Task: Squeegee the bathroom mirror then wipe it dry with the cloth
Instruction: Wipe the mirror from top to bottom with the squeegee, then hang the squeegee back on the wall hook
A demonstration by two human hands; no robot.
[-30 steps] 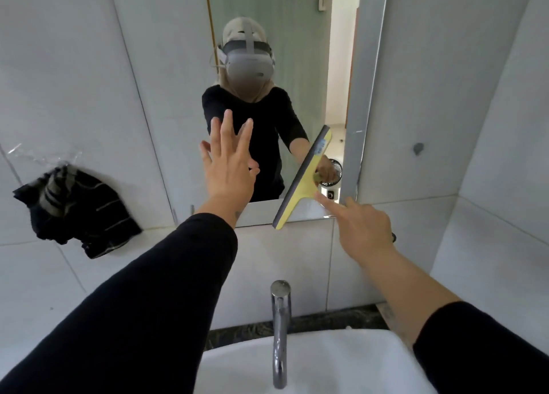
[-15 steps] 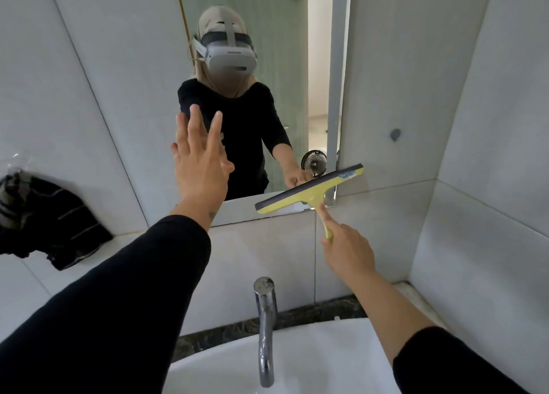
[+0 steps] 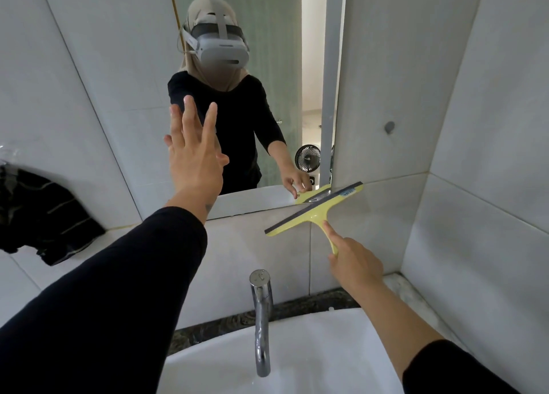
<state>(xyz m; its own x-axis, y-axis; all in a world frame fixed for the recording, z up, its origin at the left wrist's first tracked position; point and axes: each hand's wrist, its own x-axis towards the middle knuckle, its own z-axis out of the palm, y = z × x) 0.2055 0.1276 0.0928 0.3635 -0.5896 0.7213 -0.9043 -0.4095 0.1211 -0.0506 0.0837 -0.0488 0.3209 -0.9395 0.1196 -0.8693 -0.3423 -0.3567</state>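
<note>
Squeegee, right hand gripping its handle, had dropped off the mirror bottom corner onto tile; left hand splayed against mirror; next stroke wanted full blade contact.

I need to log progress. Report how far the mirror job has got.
Done: cannot tell; no cleared streaks show on the mirror. In hand: right hand holds the yellow squeegee at the mirror's lower right corner; left hand is open against the glass. Left: drying; the dark striped cloth lies untouched on the left.
</note>
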